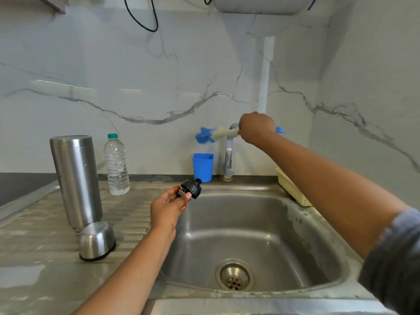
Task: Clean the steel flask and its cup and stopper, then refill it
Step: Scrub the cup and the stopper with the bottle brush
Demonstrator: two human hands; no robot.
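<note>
I pinch the round black plastic stopper (191,188) in my left hand (167,208), over the steel sink (295,235). My right hand (256,128) clamps the level blue-and-white brush (216,134), up and right, well apart. The tall steel flask (76,178) and steel cup (96,241) stand mouth-down on the worktop (34,235).

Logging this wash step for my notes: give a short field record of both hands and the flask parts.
left hand: holds black stopper over the sink's back-left corner
right hand: grips bottle brush near the tap's top
flask: mouth down on the drainboard
cup: rim down, in front of the flask
</note>
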